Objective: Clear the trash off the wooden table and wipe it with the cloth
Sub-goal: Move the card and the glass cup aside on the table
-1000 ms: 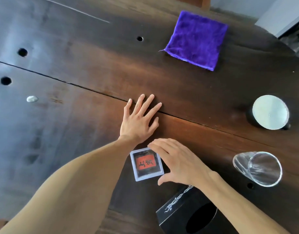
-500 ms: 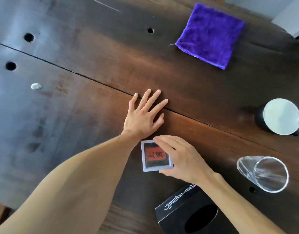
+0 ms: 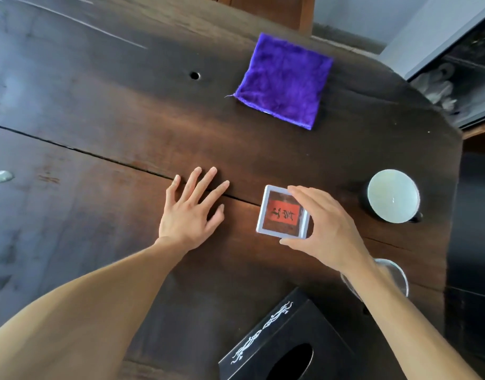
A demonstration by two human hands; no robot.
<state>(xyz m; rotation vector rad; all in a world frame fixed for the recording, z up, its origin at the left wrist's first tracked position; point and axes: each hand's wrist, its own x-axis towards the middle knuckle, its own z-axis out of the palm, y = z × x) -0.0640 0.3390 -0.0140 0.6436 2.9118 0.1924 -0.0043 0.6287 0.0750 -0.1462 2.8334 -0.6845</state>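
Dark brown wood fills your view, a broad slab table [image 3: 120, 127] with a long crack running across it and small round holes. Your left hand [image 3: 189, 212] lies flat on the wood just this side of the crack, palm down, fingers spread wide and holding nothing. Your right hand [image 3: 326, 229] has a small square clear plastic case with a red label and black brush characters [image 3: 282, 215] pinched between thumb on the near edge and fingers curled over the far edge; whether the case is lifted or touching the wood, you can't tell from here. Far side of the table, the folded purple fleece cloth [image 3: 285, 80] sits flat and untouched, well apart from both hands. To the right of the case stands a dark mug with a pale inside [image 3: 392, 196]. A clear drinking glass [image 3: 392, 275] lies partly hidden behind your right wrist. Near your right forearm, at the bottom edge, there's a black tissue box with white scrollwork and an oval slot [image 3: 285, 344]. Far left on the wood rests a small pale grey lump [image 3: 1, 176], too small to identify.
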